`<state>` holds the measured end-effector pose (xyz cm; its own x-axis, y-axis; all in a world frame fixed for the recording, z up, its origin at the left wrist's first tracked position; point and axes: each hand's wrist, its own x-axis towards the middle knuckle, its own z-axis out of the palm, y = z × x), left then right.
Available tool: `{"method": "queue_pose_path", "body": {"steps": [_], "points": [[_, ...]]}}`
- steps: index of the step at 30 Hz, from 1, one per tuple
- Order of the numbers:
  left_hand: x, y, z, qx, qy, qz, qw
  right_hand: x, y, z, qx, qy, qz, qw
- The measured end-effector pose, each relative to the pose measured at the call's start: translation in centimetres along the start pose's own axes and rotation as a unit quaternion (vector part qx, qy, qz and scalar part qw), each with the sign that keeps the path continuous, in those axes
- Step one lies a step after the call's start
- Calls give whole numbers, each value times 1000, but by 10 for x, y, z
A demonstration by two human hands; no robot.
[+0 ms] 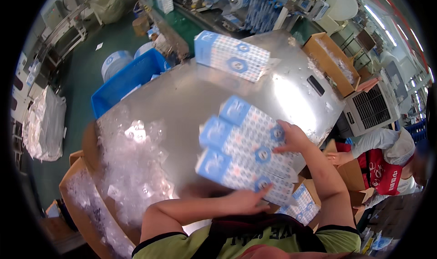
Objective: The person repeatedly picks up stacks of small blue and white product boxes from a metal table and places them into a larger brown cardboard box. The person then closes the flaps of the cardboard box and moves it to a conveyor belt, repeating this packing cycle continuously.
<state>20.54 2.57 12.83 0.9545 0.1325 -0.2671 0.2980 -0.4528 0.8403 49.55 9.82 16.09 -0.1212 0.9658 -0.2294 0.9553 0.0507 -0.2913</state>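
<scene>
Steel surface (pixel 191 95) fills our workshop view; our left hand (pixel 243 200) and right hand (pixel 291 138) clasp three stacked blue-and-white patterned cardboard boxes (pixel 248 154) at its near edge, beside a heap of clear plastic bags (pixel 132 163).

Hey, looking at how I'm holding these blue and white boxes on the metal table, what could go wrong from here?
1. The three blue-and-white patterned cardboard boxes are fanned out, held only by the left hand and right hand; one could slip loose.
2. They sit near the shiny metal table edge, so a dropped box might fall toward the open cardboard carton below.
</scene>
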Motion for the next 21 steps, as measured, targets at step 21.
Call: {"method": "queue_pose_path", "body": {"steps": [21], "points": [[133,-48,-1,-679,339,175,628,-272,64,56,755,277,212,555]]}}
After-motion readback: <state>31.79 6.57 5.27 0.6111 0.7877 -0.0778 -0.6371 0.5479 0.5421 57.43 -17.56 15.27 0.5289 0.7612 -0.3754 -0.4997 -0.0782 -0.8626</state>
